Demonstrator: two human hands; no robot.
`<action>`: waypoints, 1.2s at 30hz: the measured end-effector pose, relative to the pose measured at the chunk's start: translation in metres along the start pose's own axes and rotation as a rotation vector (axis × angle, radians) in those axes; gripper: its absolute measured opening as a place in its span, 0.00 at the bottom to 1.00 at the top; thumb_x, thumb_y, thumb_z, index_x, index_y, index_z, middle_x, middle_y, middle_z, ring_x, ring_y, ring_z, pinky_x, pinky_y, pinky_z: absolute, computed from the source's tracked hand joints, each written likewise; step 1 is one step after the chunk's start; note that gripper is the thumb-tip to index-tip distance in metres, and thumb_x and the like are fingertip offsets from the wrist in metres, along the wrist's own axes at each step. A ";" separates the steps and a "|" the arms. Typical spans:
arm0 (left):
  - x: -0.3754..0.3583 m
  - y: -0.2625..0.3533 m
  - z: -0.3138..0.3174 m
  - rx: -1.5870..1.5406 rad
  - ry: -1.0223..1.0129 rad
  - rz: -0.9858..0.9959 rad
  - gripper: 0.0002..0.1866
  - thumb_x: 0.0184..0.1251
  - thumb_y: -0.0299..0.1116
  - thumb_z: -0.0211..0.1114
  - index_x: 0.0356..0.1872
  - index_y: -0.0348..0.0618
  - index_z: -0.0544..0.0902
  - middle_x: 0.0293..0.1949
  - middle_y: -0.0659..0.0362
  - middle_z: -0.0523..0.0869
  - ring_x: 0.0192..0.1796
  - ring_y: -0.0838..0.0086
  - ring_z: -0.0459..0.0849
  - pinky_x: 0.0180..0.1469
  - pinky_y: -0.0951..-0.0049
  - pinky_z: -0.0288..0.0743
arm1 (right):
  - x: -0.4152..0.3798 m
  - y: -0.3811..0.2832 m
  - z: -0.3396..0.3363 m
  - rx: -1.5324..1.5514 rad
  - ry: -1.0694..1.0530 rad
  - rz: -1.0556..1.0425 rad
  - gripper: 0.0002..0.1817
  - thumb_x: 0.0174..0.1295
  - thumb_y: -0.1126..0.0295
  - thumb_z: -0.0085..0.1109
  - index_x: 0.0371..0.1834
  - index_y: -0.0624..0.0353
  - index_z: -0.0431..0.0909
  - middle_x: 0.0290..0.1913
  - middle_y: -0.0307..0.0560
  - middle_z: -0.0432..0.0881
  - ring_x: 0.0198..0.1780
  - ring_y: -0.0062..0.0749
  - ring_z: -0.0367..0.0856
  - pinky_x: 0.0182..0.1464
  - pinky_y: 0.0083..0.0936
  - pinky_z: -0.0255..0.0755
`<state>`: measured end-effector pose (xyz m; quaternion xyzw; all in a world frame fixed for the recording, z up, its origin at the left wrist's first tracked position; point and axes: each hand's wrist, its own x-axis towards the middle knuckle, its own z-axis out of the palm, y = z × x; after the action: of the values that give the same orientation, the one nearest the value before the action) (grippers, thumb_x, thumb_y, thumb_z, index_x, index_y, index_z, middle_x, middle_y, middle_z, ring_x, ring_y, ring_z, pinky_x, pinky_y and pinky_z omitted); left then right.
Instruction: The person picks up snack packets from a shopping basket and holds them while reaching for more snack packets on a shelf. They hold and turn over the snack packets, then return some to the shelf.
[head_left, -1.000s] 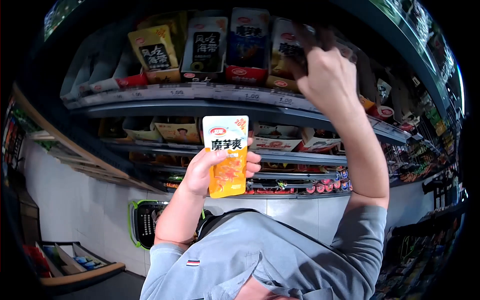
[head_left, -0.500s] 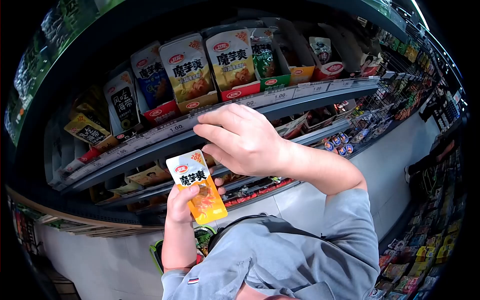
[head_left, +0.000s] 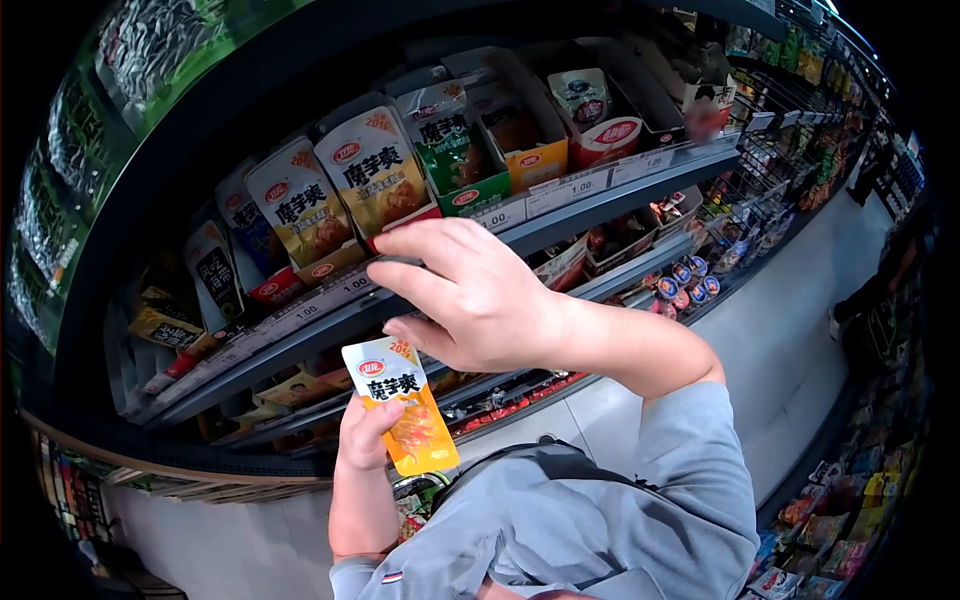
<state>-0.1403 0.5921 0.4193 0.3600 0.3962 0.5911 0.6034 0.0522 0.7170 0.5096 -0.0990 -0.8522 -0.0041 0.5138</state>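
My left hand (head_left: pixel 364 432) holds a white and orange snack packet (head_left: pixel 408 425), thumb across its front and fingers behind it. The printed face is turned up toward me. Just above the packet's top edge hovers my right hand (head_left: pixel 465 295), open, its fingers bent and apart from the thumb. The thumb tip is close to the packet's top corner; whether it touches cannot be made out. Behind the right hand, white and gold snack packets (head_left: pixel 370 165) stand upright in boxes on the shelf. A green packet (head_left: pixel 447 140) stands to their right.
A shelf edge with price labels (head_left: pixel 565 190) runs across in front of me. Lower shelves hold boxes and small cups (head_left: pixel 686 282). Packed racks (head_left: pixel 815 530) line the right side, with grey floor tiles (head_left: pixel 720 370) between. A green-edged basket (head_left: pixel 425 485) is partly hidden below my left hand.
The view has turned, so the shelf sits further left and more tilted. My right thumb has come nearer the packet's top edge. The left hand keeps its hold on the packet.
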 end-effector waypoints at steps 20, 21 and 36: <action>0.049 -0.035 0.081 0.023 -0.221 -0.084 0.19 0.67 0.33 0.60 0.54 0.31 0.79 0.46 0.54 0.87 0.46 0.73 0.87 0.51 0.73 0.79 | 0.091 0.160 -0.088 -0.649 -0.865 0.286 0.30 0.58 0.65 0.72 0.65 0.55 0.74 0.60 0.52 0.81 0.63 0.44 0.78 0.65 0.40 0.74; 0.048 -0.035 0.081 0.017 -0.217 -0.082 0.19 0.67 0.33 0.60 0.54 0.31 0.79 0.46 0.54 0.88 0.47 0.72 0.87 0.52 0.72 0.79 | 0.094 0.158 -0.090 -0.654 -0.868 0.296 0.28 0.59 0.66 0.70 0.64 0.55 0.75 0.60 0.52 0.81 0.63 0.44 0.78 0.64 0.40 0.74; 0.056 -0.020 0.091 -0.079 -0.081 0.091 0.19 0.74 0.31 0.52 0.61 0.31 0.72 0.52 0.52 0.85 0.50 0.71 0.86 0.55 0.70 0.78 | 0.095 0.208 -0.113 -0.420 -0.381 0.329 0.17 0.72 0.60 0.50 0.54 0.60 0.77 0.52 0.63 0.82 0.54 0.59 0.79 0.56 0.44 0.72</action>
<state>-0.0507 0.6504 0.4374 0.3771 0.3311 0.6182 0.6050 0.1438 0.9248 0.6267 -0.3380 -0.8861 -0.0781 0.3073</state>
